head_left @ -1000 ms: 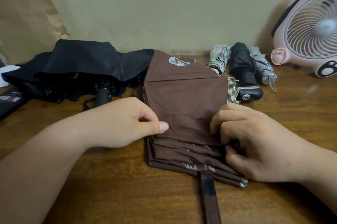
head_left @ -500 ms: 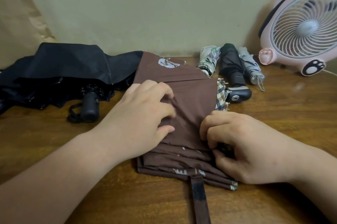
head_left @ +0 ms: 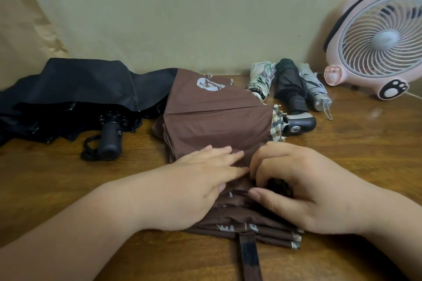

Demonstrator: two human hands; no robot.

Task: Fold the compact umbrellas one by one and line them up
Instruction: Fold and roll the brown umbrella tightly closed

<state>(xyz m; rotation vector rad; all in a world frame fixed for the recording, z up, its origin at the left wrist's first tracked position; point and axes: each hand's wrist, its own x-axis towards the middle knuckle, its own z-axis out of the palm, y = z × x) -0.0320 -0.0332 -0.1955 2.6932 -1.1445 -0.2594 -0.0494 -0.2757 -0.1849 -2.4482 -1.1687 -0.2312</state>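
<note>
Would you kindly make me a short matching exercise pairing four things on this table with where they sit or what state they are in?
Things:
1. brown umbrella
2. black umbrella
3. three folded umbrellas
4. pink fan

Places or states:
A. far right, against the wall
B. unfolded, at the left, handle toward the camera
C. under both hands, being folded
D. side by side behind the brown one

Pairs: 1-C, 2-B, 3-D, 4-A
</note>
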